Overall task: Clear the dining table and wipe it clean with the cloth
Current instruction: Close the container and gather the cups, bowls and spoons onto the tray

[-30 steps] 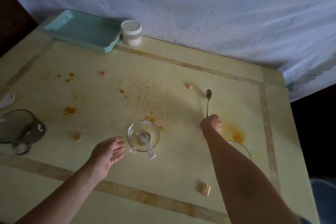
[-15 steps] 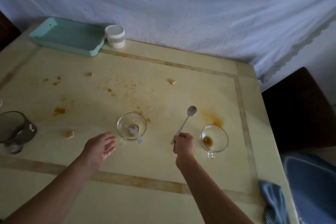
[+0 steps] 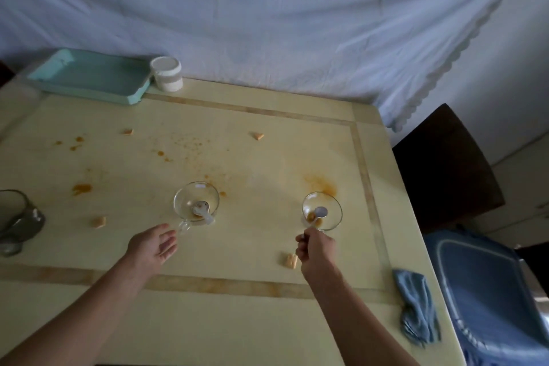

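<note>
1. Right hand (image 3: 316, 248) pinches a spoon (image 3: 320, 212), its bowl inside the glass cup (image 3: 335, 216) near the table's (image 3: 252, 235) right edge; left hand (image 3: 153, 246) spread, empty.
2. Glass looks brittle, slick; I'd take the handle.

Dim room: a hung sheet (image 3: 267, 24) behind a cream worktop (image 3: 252, 324)
The creased pale sheet has a scalloped hem on its right. A tan inlaid border frames the worktop. 1 dark brown chair (image 3: 445, 163) stands at the worktop's right side, a bare white wall (image 3: 531, 83) beyond it.
</note>
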